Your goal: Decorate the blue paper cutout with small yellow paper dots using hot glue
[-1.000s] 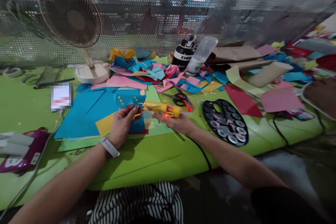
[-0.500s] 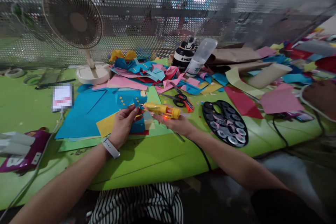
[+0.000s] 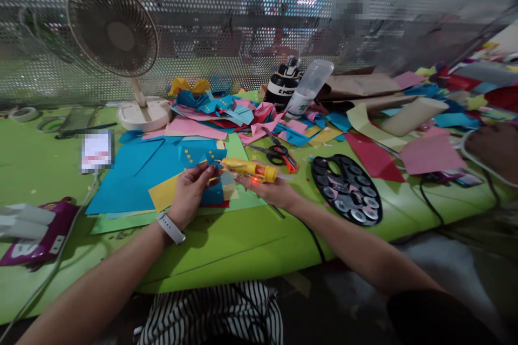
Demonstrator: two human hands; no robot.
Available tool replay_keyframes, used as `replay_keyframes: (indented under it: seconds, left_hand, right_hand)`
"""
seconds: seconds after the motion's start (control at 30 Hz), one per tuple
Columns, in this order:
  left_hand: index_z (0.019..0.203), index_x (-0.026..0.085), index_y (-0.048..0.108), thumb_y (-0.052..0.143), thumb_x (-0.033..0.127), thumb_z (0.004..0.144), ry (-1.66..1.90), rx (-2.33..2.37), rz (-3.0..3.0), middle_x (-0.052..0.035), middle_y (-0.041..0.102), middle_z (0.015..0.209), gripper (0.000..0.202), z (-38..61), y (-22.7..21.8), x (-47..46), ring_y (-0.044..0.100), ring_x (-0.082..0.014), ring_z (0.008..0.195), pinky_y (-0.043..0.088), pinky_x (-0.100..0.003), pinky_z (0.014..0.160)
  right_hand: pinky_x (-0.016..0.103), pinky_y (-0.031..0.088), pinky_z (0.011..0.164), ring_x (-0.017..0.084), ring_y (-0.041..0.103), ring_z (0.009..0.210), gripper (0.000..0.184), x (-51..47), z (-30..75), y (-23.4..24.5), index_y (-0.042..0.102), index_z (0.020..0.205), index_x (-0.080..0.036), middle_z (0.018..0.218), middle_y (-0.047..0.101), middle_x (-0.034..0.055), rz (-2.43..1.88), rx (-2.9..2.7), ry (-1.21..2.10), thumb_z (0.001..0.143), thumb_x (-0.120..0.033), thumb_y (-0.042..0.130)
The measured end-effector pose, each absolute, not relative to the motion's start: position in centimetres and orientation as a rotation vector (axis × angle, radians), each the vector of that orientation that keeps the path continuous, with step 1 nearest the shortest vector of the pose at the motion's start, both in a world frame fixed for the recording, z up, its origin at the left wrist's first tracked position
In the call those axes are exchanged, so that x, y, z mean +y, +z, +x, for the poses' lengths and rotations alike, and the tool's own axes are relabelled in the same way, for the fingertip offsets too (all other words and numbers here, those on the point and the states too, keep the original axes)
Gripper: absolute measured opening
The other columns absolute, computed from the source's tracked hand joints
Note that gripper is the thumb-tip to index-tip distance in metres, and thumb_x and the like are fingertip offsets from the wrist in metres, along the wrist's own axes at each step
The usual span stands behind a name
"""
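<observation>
The right hand (image 3: 269, 191) grips a yellow glue gun (image 3: 246, 168), its tip pointing toward the left hand (image 3: 194, 180), whose fingertips pinch a small piece of paper (image 3: 217, 164) above blue sheets (image 3: 129, 180), apparently keeping it steady beside the tip.

Your left forearm (image 3: 109, 280) came in from the lower left corner, angled up and right, wrist (image 3: 178, 218) about straight. Left hand (image 3: 193, 183) was in a pinch, thumb against index finger, fingertips aimed right. Your right forearm (image 3: 348, 232) came from the lower right, angled up and left, wrist (image 3: 293, 202) roughly in line with it. Right hand (image 3: 265, 186) was curled in a grip, fingers toward your left, some partly hidden. Both hands were near each other, apart, mid-view.
</observation>
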State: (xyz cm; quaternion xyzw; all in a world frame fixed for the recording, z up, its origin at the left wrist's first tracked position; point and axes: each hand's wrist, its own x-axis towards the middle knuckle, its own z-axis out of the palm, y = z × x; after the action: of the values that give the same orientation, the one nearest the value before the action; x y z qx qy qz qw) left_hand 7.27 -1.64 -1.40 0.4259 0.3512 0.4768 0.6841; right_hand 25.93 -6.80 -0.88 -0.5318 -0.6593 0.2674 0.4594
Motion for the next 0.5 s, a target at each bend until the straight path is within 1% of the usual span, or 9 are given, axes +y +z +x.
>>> replay_keyframes:
  seconds: [0.07,0.2,0.37,0.5]
  left_hand:
    - [0.085,0.016,0.068,0.083,0.038,0.062,1.071,0.780,0.957,-0.0039,0.073,0.087,0.035,7.30,-1.41,-1.63,0.069,-0.0200,0.086,0.054,-0.033,0.078]
    - [0.083,0.016,0.068,0.084,0.038,0.060,1.078,0.779,0.954,-0.0038,0.073,0.085,0.036,7.31,-1.46,-1.62,0.069,-0.0195,0.084,0.054,-0.031,0.074]
    - [0.083,0.017,0.069,0.083,0.039,0.062,1.068,0.771,0.990,-0.0039,0.073,0.085,0.033,7.22,-1.47,-1.61,0.069,-0.0196,0.086,0.054,-0.031,0.075]
    - [0.083,0.017,0.070,0.082,0.040,0.064,1.057,0.765,1.009,-0.0041,0.073,0.086,0.032,7.16,-1.52,-1.55,0.068,-0.0193,0.086,0.054,-0.031,0.076]
  right_hand:
    - [0.034,0.059,0.074,0.020,0.068,0.078,0.019,-6.71,25.92,-0.91,0.069,0.089,-0.027,0.087,0.071,0.0028,-1.281,-1.603,0.675,0.079,-0.044,0.065]
    - [0.036,0.058,0.081,0.022,0.067,0.082,0.019,-6.57,25.98,-1.21,0.069,0.087,-0.028,0.087,0.071,0.0033,-1.286,-1.573,0.684,0.077,-0.043,0.067]
    - [0.035,0.058,0.080,0.021,0.068,0.083,0.020,-6.58,25.98,-1.27,0.068,0.087,-0.027,0.088,0.071,0.0028,-1.275,-1.534,0.750,0.076,-0.044,0.069]
    - [0.035,0.057,0.082,0.022,0.068,0.087,0.023,-6.60,25.96,-1.23,0.068,0.090,-0.025,0.091,0.071,0.0030,-1.248,-1.538,0.754,0.076,-0.044,0.069]
